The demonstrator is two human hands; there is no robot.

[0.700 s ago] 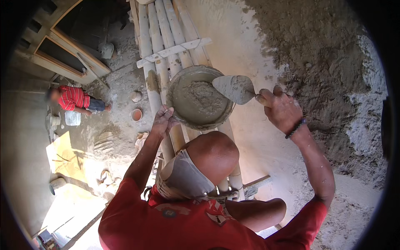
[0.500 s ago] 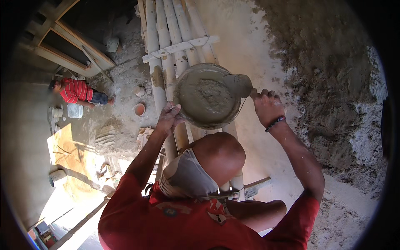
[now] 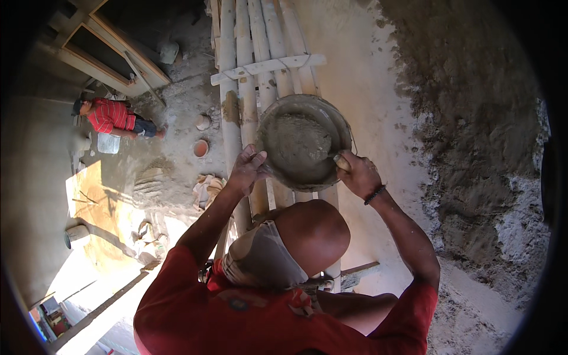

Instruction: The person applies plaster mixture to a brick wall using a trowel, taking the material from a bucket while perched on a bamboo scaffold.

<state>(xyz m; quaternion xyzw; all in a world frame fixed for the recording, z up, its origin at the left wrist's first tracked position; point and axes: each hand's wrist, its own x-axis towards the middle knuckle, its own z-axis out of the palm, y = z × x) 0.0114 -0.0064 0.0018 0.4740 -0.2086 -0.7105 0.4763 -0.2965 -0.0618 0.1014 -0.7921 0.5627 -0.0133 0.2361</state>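
Note:
A round bucket of wet grey mortar (image 3: 296,130) rests on bamboo poles above my knees. My left hand (image 3: 247,168) is closed on the bucket's left rim. My right hand (image 3: 360,174) grips the pale handle of a trowel (image 3: 344,164) at the bucket's right side; the trowel's blade is down in the mortar and hard to make out. A wire bail shows along that side of the bucket.
Bamboo scaffold poles (image 3: 230,71) with a crosspiece (image 3: 266,66) run beside a partly plastered wall (image 3: 467,112). On the floor below are a person in a striped red shirt (image 3: 115,115), a small red bucket (image 3: 201,148), sacks (image 3: 207,189) and wooden frames (image 3: 106,50).
My right hand with the trowel has dropped leftward and lower, taking the blade from over the rim into the bucket. My left hand stays on the rim. The view has shifted slightly.

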